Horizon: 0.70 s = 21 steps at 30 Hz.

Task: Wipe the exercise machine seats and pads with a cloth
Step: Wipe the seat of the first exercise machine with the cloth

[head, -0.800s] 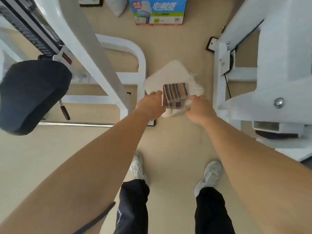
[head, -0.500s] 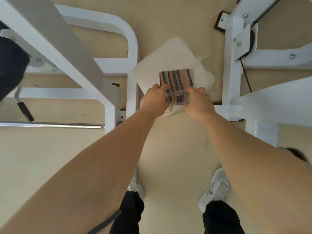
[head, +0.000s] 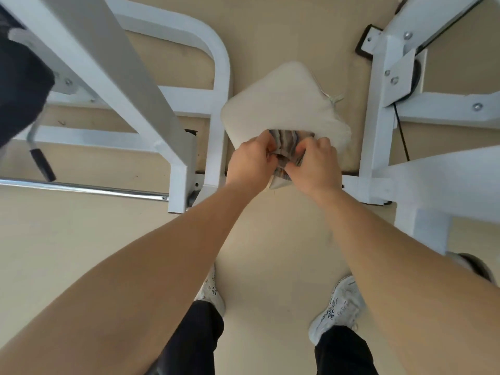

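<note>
Looking down from the head view, the left hand and right hand sit close together, each pinching the striped cloth in curled fingers at the near edge of the cream pad. Bunched like that, I'd say the cloth could wipe only a narrow strip and miss the far corners, or slip to the floor.
</note>
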Motion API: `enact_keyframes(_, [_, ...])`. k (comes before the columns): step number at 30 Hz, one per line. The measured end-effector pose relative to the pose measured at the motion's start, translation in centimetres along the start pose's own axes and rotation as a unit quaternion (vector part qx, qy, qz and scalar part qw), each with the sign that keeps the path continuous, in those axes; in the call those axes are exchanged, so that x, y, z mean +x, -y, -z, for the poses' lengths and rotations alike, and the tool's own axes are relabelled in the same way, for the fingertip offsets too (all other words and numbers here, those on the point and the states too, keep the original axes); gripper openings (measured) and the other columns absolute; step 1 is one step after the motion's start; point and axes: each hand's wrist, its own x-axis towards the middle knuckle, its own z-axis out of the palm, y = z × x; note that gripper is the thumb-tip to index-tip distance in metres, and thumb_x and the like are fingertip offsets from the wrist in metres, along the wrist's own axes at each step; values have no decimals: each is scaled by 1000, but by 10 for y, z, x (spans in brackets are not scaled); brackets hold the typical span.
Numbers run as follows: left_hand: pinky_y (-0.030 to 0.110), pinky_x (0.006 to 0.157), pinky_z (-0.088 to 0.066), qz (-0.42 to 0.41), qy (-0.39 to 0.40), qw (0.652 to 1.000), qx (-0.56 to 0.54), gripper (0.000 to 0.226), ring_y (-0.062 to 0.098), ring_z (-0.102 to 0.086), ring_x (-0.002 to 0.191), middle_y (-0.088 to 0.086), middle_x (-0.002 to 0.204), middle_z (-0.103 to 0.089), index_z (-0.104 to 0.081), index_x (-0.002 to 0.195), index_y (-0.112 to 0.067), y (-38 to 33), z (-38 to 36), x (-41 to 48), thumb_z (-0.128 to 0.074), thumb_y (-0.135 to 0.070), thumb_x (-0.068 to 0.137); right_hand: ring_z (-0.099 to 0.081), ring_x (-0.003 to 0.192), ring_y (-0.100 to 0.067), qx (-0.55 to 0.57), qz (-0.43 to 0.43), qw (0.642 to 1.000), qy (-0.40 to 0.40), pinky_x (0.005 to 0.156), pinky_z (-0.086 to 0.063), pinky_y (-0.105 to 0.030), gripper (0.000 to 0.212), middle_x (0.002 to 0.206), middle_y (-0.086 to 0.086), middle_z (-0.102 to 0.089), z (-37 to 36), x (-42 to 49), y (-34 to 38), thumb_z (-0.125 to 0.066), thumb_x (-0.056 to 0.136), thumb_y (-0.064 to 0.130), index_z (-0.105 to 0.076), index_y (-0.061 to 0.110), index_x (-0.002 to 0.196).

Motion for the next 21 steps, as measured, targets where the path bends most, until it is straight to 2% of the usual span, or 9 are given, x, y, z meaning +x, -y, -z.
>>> enact_keyframes(2, [41,68,-56,15,2,999,-38,17,25,-64,81,1,86,-69,-62,97,-16,-12,32,-19,-59,-10,81,-47,112,-30,-11,32,999,24,83,-50,-42,35,122,-6,-50,20,-24,22,-70,84,34,-60,20,114])
enact_keyframes(6, [35,74,-54,45,28,995,-90,18,21,-64,86,-4,88,-70,-63,97,-18,-27,105,-61,-58,-10,83,-56,101,-27,9,68,995,70,77,-52,-40,12,110,-4,-56,63,-67,72,-60,91,24,-69,18,96])
enact_keyframes(10, [28,70,-48,96,46,984,-140,13,19,-60,82,-7,86,-64,-59,99,-21,-23,182,-102,-57,-14,88,-59,81,-24,27,70,989,124,63,-42,-36,17,88,2,-58,103,-115,143,-53,93,24,-56,19,77])
enact_keyframes(14, [32,76,-51,118,36,981,-151,8,24,-63,85,-5,81,-63,-60,102,-22,-2,259,-141,-55,-24,96,-56,67,-17,89,62,982,152,52,-37,-30,16,79,0,-63,129,-161,226,-51,96,24,-54,16,83])
enact_keyframes(16, [29,69,-45,130,32,978,-159,5,23,-62,83,-7,75,-60,-61,99,-24,12,299,-160,-56,-26,97,-54,68,-10,145,49,975,160,49,-38,-22,14,84,-1,-62,135,-179,271,-51,97,22,-58,12,91])
enact_keyframes(18, [27,64,-38,134,30,978,-160,5,21,-59,79,-10,71,-57,-60,96,-26,31,335,-180,-56,-29,98,-55,72,-9,171,48,970,165,54,-38,-21,12,90,-2,-63,138,-195,313,-53,97,22,-60,12,96])
enact_keyframes(21, [28,68,-38,140,19,975,-171,14,21,-58,81,-6,76,-56,-61,94,-24,61,387,-208,-57,-37,98,-61,80,-13,164,59,964,198,61,-42,-26,9,89,1,-65,137,-211,369,-57,95,26,-60,20,90])
